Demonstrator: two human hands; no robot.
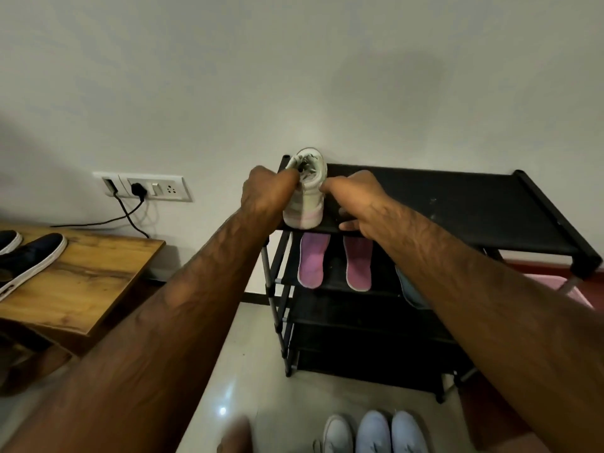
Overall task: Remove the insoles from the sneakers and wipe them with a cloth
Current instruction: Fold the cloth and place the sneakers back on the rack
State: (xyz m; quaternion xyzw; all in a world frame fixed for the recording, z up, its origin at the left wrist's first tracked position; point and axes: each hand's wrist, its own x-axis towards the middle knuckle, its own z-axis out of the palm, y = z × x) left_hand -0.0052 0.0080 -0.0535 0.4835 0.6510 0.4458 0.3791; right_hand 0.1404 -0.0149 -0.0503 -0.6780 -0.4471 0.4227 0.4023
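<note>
Sneaker (305,204), white with a pale pink band at the heel, stands on the left end of the top shelf of a black shoe rack (457,197) set against the wall. Far left, a wooden table (85,282) carries dark slip-on shoes (29,256); above it a switch plate (143,186) holds a black plug whose cable (127,217) droops toward the table. On the rack's second shelf two pink-purple insoles lie side by side and apart, the left insole (312,259) and the right insole (358,263), both lengthwise front to back. Further right a scrap of blue fabric (410,289) shows, mostly hidden by the right forearm. On the floor in front stand a white shoe (338,434) and a pair of pale blue shoes (390,433). Both bare forearms cross the view and cover part of the rack and floor. The left hand (268,194) grips the sneaker's left side, fingers curled together over the collar by the laces. The right hand (359,201) holds the right side, fingers bunched against the upper, thumb spread away low over the shelf's front edge. The sneaker's long axis runs front to back: toe to the wall, heel at the shelf's front edge, sole down
</note>
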